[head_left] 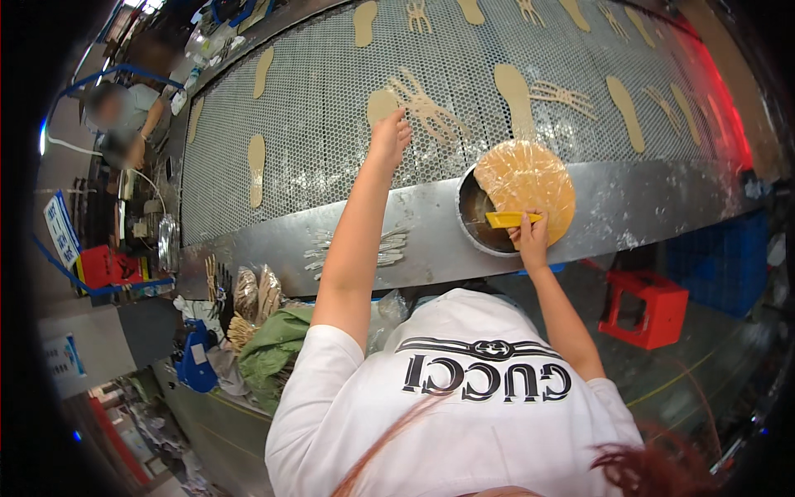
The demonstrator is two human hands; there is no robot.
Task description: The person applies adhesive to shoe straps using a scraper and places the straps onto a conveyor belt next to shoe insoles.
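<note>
My left hand [389, 138] reaches out over the perforated metal mesh belt [323, 124], its fingers closed at the near end of a tan insole [382, 106]. A set of beige cut-out straps [426, 108] lies just right of those fingers. Close to my body, my right hand [532, 235] grips a yellow plastic-handled tool [505, 219]; its working end cannot be made out. Under that hand stands a round pan [474, 203] with a dark inside. An orange-tan lid under shiny film [534, 178] covers most of the pan.
More insoles [513, 93] and strap sets [563, 97] lie across the belt. White strips [319, 248] rest on the steel edge near my left arm. A red stool [644, 309] and a blue crate [719, 261] stand at right. Another person [132, 112] works at far left.
</note>
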